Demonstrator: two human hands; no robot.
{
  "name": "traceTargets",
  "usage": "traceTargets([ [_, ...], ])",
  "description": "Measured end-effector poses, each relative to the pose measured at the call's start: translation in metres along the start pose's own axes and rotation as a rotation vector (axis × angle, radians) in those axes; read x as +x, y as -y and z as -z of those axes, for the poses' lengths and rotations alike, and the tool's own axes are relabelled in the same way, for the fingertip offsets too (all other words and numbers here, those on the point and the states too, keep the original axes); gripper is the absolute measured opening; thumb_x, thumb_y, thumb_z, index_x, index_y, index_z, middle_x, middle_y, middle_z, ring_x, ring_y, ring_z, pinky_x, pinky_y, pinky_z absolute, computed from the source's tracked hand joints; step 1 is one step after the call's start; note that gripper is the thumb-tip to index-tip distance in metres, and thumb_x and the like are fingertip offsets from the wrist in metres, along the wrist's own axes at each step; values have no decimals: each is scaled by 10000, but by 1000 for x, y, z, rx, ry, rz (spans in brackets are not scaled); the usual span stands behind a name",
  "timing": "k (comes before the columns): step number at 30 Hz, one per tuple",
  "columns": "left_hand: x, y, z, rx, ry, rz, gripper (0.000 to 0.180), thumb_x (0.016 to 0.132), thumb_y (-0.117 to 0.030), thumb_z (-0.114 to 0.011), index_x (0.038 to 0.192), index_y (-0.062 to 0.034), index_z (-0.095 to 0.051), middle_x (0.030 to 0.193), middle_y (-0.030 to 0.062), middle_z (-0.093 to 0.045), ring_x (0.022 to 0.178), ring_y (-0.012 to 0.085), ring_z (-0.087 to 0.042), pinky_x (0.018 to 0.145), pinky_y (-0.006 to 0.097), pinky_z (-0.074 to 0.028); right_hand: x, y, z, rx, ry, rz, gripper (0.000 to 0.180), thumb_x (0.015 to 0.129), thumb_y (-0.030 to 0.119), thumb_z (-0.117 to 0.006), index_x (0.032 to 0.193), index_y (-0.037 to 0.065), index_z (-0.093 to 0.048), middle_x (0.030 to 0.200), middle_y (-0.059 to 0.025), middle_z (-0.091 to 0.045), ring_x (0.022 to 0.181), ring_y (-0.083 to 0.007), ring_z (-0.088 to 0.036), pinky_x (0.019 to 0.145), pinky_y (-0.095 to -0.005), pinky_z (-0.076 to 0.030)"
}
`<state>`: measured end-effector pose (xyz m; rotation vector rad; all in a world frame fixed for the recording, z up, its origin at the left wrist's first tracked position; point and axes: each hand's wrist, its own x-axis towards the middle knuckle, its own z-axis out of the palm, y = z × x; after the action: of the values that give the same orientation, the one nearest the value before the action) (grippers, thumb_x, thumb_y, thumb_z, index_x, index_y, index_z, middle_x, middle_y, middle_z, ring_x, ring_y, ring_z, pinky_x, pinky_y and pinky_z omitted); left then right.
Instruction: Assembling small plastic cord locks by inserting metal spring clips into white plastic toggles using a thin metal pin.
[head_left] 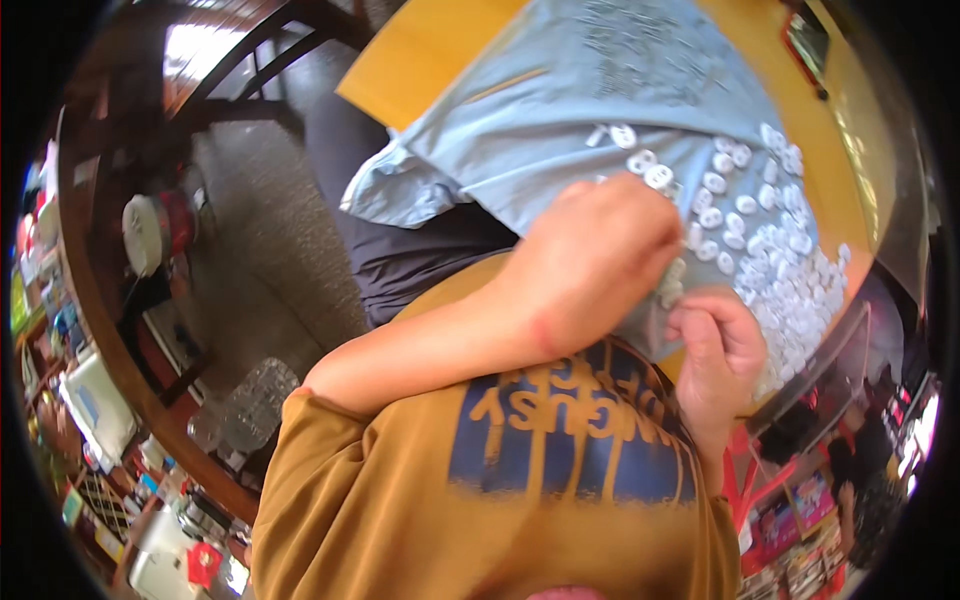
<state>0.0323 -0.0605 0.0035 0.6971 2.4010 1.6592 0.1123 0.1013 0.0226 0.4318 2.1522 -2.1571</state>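
Note:
My left hand reaches across in front of me, fingers curled down and closed. Its fingertips are hidden, so what they hold cannot be made out. Just right of it, my right hand pinches the edge of a thin see-through piece that looks like a small plastic bag. A few pale pieces show between the two hands. Beyond them, small white oval plastic pieces lie scattered on a light blue cloth. Many more form a white heap at the right.
Thin metal pin-like pieces are spread on the cloth's far part. A thin yellowish stick lies nearer its left side. Under the cloth is a yellow tabletop. A dark phone-like object sits far right. Left stands a round stool-like thing.

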Motion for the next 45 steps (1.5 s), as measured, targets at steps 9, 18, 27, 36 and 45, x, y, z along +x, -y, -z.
traceTargets([
  [9, -3, -33, 14, -1056, 95, 589, 189, 862, -74, -557, 1023, 24, -564, 818, 22, -569, 618, 56, -464, 528, 181, -368, 12, 21, -7, 270, 50, 31, 118, 853, 39, -592, 941, -34, -620, 867, -63, -598, 740, -77, -563, 623, -187, -437],
  [18, -1, -33, 6, -974, 148, 523, 174, 866, -51, -579, 1037, -17, -578, 900, -6, -595, 689, 16, -482, 581, 154, -394, 12, 21, 1, 342, 57, 37, 131, 862, 70, -599, 952, -22, -624, 859, -53, -606, 744, -75, -566, 625, -189, -445],
  [27, 0, -32, 7, -1040, 170, 443, 169, 877, -2, -539, 1044, 28, -544, 939, 47, -595, 864, 85, -553, 757, 210, -452, 13, 19, -1, 353, 43, 44, 118, 861, 47, -594, 946, -32, -618, 856, -60, -606, 753, -78, -565, 647, -187, -443],
  [36, 0, -34, 7, -964, 160, 419, 169, 871, 4, -548, 1038, 28, -547, 938, 52, -597, 856, 88, -561, 754, 216, -459, 13, 16, -2, 267, 46, 114, 106, 849, 2, -589, 941, -48, -610, 858, -74, -610, 764, -99, -568, 679, -203, -447],
  [45, -3, -34, -5, -480, 5, 250, 135, 781, 55, -611, 904, 3, -628, 793, 44, -580, 707, 98, -560, 608, 208, -448, 12, 14, -2, -15, -26, 189, 54, 826, 9, -616, 858, -34, -609, 760, -68, -598, 678, -120, -543, 612, -224, -426],
])
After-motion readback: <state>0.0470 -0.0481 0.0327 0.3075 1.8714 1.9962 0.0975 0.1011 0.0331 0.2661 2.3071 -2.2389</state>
